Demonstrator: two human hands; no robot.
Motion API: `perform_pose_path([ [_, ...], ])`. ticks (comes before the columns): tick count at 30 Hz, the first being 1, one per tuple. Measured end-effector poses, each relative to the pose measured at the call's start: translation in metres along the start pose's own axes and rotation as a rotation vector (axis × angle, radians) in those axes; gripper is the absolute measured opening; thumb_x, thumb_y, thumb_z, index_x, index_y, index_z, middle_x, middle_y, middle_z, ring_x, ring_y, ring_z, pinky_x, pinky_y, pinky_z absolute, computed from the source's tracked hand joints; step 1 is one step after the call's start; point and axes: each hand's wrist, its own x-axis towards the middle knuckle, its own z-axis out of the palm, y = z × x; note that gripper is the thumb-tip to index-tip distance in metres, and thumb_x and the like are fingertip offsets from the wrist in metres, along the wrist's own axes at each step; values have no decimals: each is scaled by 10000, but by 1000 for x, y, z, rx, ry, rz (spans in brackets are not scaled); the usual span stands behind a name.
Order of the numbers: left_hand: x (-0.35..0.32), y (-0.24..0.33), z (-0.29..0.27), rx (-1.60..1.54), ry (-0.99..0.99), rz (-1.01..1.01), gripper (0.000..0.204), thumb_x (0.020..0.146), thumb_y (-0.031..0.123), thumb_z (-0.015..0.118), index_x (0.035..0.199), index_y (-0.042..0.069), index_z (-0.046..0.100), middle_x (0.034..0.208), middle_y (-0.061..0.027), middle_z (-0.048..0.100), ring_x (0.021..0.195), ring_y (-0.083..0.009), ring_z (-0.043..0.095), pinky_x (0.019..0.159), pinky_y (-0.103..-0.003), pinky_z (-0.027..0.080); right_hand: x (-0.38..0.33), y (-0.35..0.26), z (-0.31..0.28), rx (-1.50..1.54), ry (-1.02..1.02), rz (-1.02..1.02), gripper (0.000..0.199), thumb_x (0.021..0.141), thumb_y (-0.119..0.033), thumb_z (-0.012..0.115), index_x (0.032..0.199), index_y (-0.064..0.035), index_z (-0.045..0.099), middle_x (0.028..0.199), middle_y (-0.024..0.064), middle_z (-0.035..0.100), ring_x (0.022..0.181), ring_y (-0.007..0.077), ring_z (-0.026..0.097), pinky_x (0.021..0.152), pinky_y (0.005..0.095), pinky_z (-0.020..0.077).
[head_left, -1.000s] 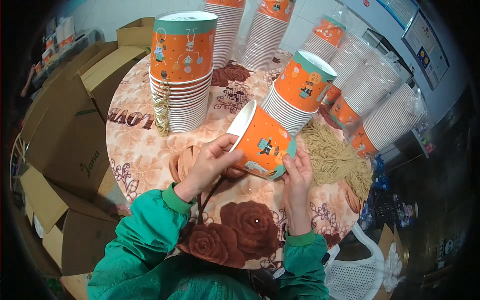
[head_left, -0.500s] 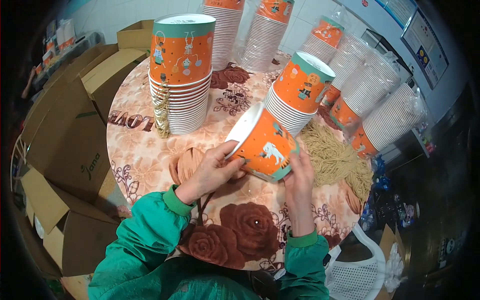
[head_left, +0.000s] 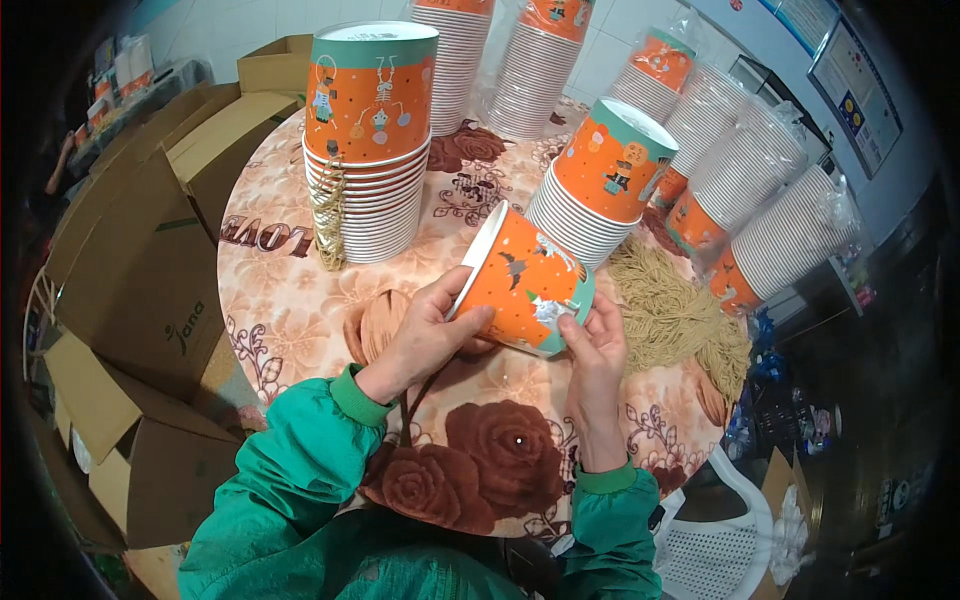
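Both hands grasp the same orange paper tub at the middle of the frame. The left hand [head_left: 420, 335] grips it at the open end, its thumb laid along the outer wall just below the rim; the right hand [head_left: 597, 350] clasps the green-banded base, thumb in front and fingers curled round the edge. The paper tub [head_left: 522, 290] lies on its side between them, just above the table [head_left: 290, 315]: its long axis slants from the mouth at upper left down to the base at lower right, so the left hand is nearer the rim and the right hand nearer the base.

Directly beyond it stands the shorter stack [head_left: 615, 170] of upside-down tubs, closer to the right hand; the taller stack [head_left: 370, 110], with straw-coloured cord hanging down its side, is up and left, on the left hand's side. A bundle of cords [head_left: 665, 315] lies right of the right hand. Wrapped stacks [head_left: 745, 165] line the upper right, and cardboard boxes [head_left: 130, 270] fill the left.

The left fingertips are mostly hidden at the rim, the tub's inside barely shows, and whether it touches the shorter stack cannot be told. Two stacks are cut off at the top, and the right edge is dark.
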Motion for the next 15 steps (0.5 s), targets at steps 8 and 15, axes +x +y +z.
perform_pose_path([
  [8,4,-19,-1,44,-74,59,286,978,10,598,1263,24,581,1004,5,657,795,-42,587,655,-203,508,5,-10,-12,180,39,108,450,976,-66,627,1383,19,457,1294,141,629,1160,213,639,996,403,532],
  [15,9,-32,-5,399,-20,189,302,940,34,647,1230,-24,588,929,-65,699,763,-81,625,676,-260,541,9,-3,-18,236,50,146,413,1004,-134,621,1374,-7,487,1305,117,623,1184,204,621,1008,410,517],
])
